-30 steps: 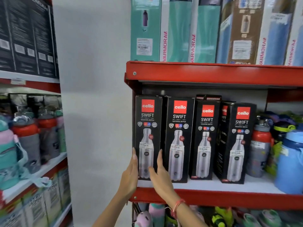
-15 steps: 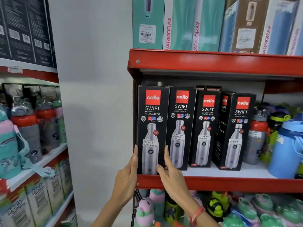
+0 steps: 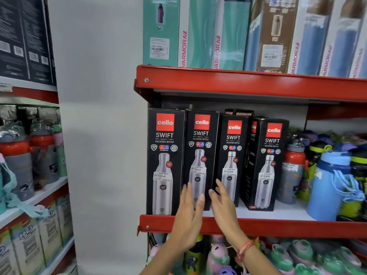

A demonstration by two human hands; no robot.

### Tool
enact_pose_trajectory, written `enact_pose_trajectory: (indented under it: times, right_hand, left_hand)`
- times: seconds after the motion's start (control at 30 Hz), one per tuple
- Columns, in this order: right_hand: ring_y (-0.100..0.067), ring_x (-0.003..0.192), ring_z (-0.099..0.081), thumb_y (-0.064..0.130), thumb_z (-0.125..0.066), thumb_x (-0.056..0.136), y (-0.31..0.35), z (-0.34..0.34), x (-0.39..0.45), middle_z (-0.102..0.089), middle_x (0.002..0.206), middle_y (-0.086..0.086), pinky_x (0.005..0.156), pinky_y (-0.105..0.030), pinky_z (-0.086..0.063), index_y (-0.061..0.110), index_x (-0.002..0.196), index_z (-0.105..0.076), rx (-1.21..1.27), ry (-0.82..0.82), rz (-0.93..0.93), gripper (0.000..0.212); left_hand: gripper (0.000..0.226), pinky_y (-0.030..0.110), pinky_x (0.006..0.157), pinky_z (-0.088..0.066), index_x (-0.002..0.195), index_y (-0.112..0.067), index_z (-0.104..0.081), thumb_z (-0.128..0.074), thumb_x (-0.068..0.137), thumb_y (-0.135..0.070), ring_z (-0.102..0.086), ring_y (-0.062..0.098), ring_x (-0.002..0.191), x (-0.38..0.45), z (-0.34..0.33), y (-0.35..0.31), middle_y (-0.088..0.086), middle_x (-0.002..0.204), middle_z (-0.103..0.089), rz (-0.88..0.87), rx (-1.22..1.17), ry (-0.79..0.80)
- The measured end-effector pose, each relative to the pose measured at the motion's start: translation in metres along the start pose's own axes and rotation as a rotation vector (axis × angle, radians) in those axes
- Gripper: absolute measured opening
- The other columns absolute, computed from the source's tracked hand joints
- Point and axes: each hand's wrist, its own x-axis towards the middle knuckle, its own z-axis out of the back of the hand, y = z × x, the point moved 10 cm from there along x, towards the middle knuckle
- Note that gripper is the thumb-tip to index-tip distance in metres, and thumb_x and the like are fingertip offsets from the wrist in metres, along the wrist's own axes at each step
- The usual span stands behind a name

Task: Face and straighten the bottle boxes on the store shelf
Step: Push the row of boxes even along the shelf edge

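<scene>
While open hands [image 3: 206, 211] hover, boxes [image 3: 200, 155] read "cello SWIFT".

A plain white wall [image 3: 99, 135] fills the gap between two red metal racks [image 3: 248, 84]. White shelf boards [image 3: 278, 212] sit in red edging. Even, soft light, possibly from overhead fixtures; no floor or window shows.

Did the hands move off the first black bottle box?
Yes. Both hands, left and right, have shifted right, from the leftmost Cello box by the shelf's end to the second Cello box.
</scene>
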Motion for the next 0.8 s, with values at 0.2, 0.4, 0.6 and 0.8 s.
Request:
enact_pose_trajectory:
  times: [0.2, 0.4, 0.6, 0.8]
  right_hand:
    - [-0.028, 0.130, -0.043, 0.034, -0.032, 0.101, 0.003, -0.020, -0.003, -0.046, 0.144, -0.007, 0.097, -0.032, -0.036, 0.031, 0.150, -0.016, 0.058, 0.176, -0.081, 0.052]
    - [-0.032, 0.125, -0.048, 0.037, -0.031, 0.101, 0.000, -0.015, -0.008, -0.040, 0.144, -0.021, 0.104, -0.041, -0.036, 0.039, 0.148, -0.018, 0.021, 0.203, -0.034, 0.049]
    - [-0.024, 0.129, -0.046, 0.034, -0.033, 0.101, -0.001, -0.013, -0.009, -0.038, 0.151, -0.007, 0.094, -0.027, -0.038, 0.032, 0.150, -0.017, 0.017, 0.188, -0.021, 0.051]
    - [-0.024, 0.141, -0.029, 0.037, -0.030, 0.101, -0.007, -0.035, 0.007, -0.030, 0.155, -0.007, 0.111, -0.035, -0.025, 0.026, 0.151, -0.013, 0.052, 0.243, -0.096, 0.055]
  left_hand:
    - [0.085, 0.036, 0.120, -0.010, 0.149, -0.020, 0.009, -0.016, 0.084, -0.067, -0.008, 0.016, 0.148, 0.009, -0.009, 0.031, 0.001, 0.161, -0.003, 0.237, -0.115, -0.090]
    - [0.080, 0.039, 0.118, -0.017, 0.151, -0.025, 0.002, -0.012, 0.084, -0.068, -0.023, 0.022, 0.145, 0.005, -0.006, 0.038, 0.003, 0.158, -0.023, 0.263, -0.097, -0.112]
    - [0.073, 0.034, 0.115, -0.017, 0.151, -0.017, 0.000, -0.018, 0.093, -0.056, -0.017, 0.022, 0.146, 0.015, -0.003, 0.023, 0.007, 0.161, -0.009, 0.231, -0.039, -0.175]
    - [0.077, 0.033, 0.117, -0.009, 0.151, -0.015, 0.000, -0.016, 0.090, -0.059, -0.006, 0.016, 0.148, 0.015, -0.006, 0.028, 0.003, 0.161, -0.004, 0.234, -0.094, -0.141]
